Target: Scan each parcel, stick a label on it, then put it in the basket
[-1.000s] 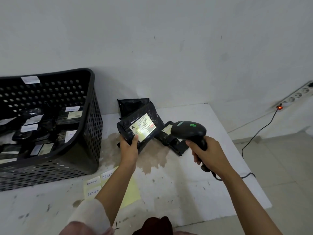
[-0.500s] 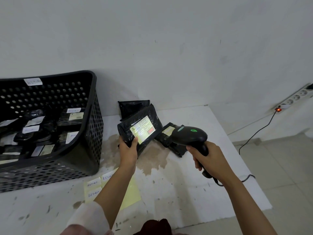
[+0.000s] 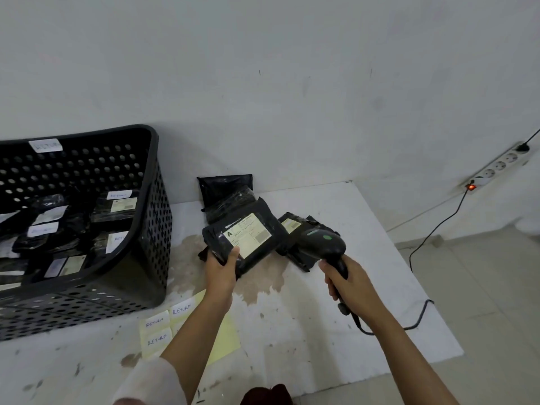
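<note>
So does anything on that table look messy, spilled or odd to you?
Yes: a brownish stain spreads across the white table, under the parcel the left hand grips. It looks like a dried spill or worn paint. Small dark marks also speckle the near edge.

Left hand [image 3: 220,268] grips black parcel [image 3: 242,235] by its near corner, shipping slip facing up. Right hand [image 3: 347,283] holds scanner [image 3: 323,244] by the handle, head just beside the parcel. Black basket [image 3: 155,217] at left holds labelled parcels. Sheet of "RETURN" labels [image 3: 159,331] lies on white table [image 3: 365,229].
</note>
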